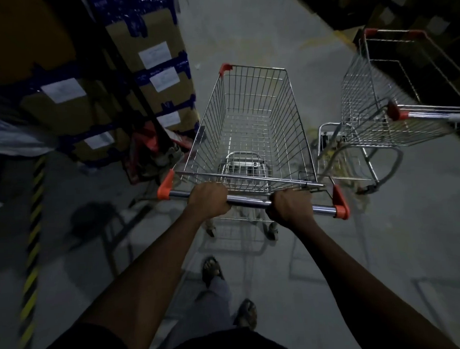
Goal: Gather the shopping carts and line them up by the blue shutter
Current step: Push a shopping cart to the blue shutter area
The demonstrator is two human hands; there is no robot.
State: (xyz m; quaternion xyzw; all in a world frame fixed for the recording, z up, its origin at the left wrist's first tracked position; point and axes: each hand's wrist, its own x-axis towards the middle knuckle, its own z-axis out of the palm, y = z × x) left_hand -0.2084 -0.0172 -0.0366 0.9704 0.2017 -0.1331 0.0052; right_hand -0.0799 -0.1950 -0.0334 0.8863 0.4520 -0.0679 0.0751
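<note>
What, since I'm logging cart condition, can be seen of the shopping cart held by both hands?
The shopping cart is an empty silvery wire-mesh basket, upright on castors on the grey floor. Orange plastic caps end its chrome handle bar; another marks a front corner. The left hand and right hand both grip the bar. A lower wire shelf shows through the basket. Stacked cardboard boxes stand on its left, a second cart close on its right.

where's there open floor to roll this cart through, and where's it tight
Bare floor lies straight ahead, between the stacked boxes and the second cart. More lies at left, between the striped line and the held cart. Tight: the gap beside the second cart, and the red object at the boxes' foot.
</note>
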